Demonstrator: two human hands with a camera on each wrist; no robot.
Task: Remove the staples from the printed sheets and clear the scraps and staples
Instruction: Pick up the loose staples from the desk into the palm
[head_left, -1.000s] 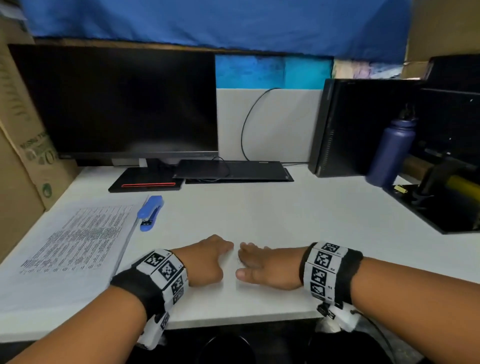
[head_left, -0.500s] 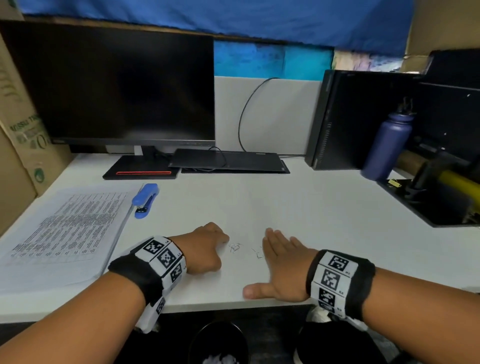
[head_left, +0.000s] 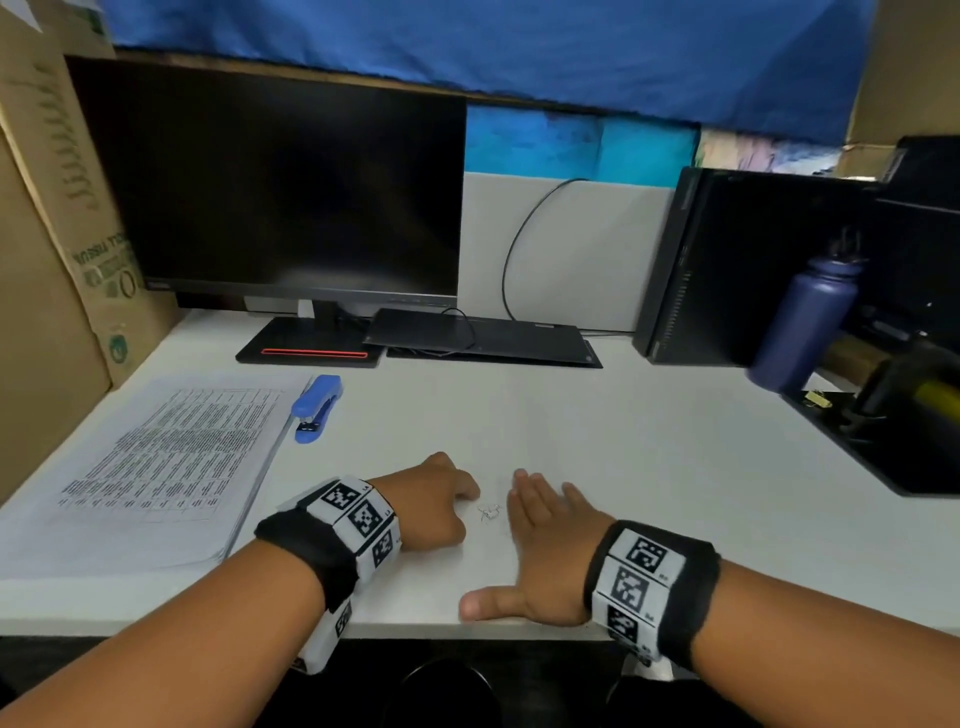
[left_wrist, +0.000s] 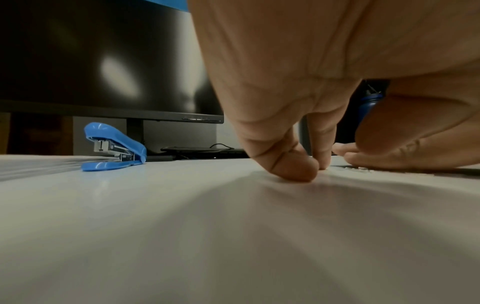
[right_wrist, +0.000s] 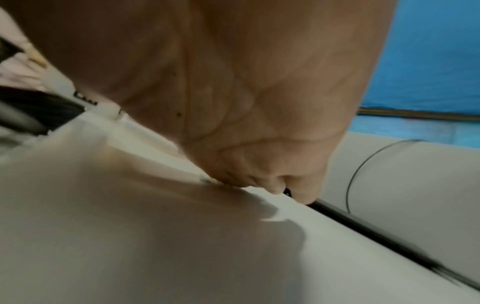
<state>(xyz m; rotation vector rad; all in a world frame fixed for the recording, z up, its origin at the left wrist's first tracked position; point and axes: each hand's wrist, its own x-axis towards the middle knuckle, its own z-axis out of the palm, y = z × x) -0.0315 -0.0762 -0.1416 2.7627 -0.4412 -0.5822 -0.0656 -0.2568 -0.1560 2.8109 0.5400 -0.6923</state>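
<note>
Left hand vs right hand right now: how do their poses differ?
The left hand is curled, fingers tucked under, knuckles up; the right hand lies flat, fingers straight. Left thumb stays tucked in; right thumb sticks out along the desk edge. Both rest on the desk, holding nothing, flanking the loose staples.

Two hands rest on one white desk (head_left: 597, 436): the left hand (head_left: 426, 501) and the right hand (head_left: 545, 551), each wrist wearing one band with square markers. Between them lies one small cluster of loose staples (head_left: 489, 512); I cannot count the single pieces. To the left sits one stack of printed sheets (head_left: 156, 467), with one blue stapler (head_left: 316, 408) beside it. Further back stand one dark monitor (head_left: 280, 192), one closed laptop (head_left: 478, 335), one black computer tower (head_left: 727, 270) and one purple bottle (head_left: 808, 322).
</note>
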